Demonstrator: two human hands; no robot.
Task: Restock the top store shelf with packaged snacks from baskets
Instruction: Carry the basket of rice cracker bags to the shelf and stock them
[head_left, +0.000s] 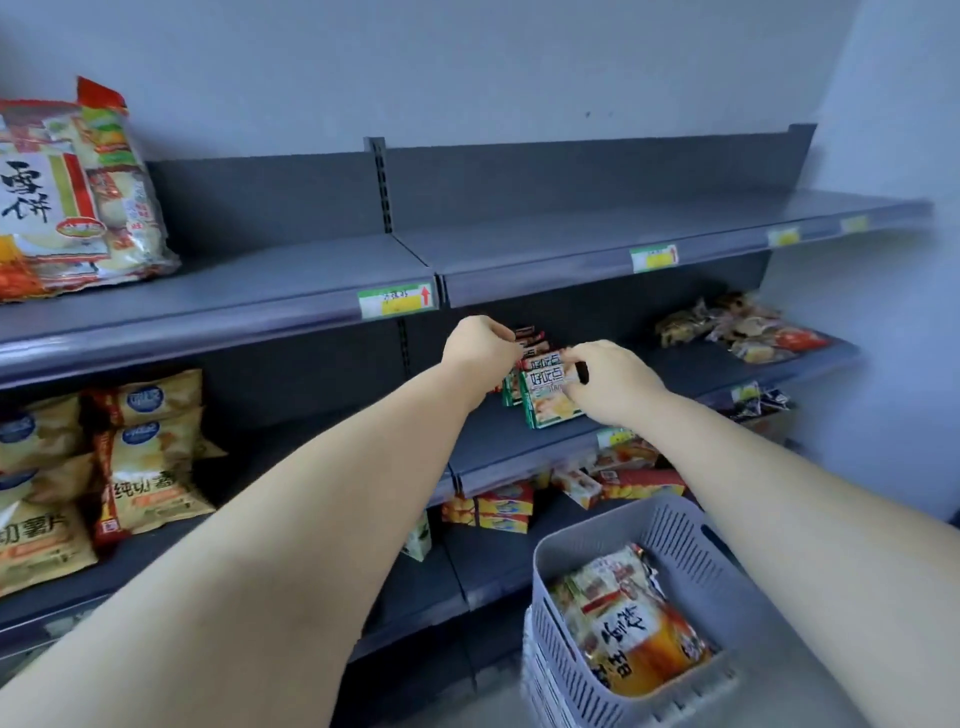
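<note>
- The top shelf (519, 249) is mostly bare; rice cracker bags (78, 192) lean upright at its left end, against the back panel.
- A price tag (397, 301) sits on the top shelf's front edge near the middle, with more tags along the edge to the right.
- On the second shelf (675, 364), a short row of green snack boxes (550, 402) stands upright near the front edge, about midway along.
- The left hand (480, 348) reaches under the top shelf's front edge, its fingers curled onto the tops of the rear boxes in that row.
- The right hand (613, 379) grasps the top of the front box, with fingers and thumb pinched on it.
- Yellow chip bags (150, 457) are stacked at the left end of the second shelf, and loose wrapped snacks (743, 327) lie piled at its right end.
- Red and yellow boxes (506, 506) sit on the shelf below.
- A grey perforated basket (675, 540) stands low at the right, under the right forearm, with a snack bag (628, 623) lying inside it.
</note>
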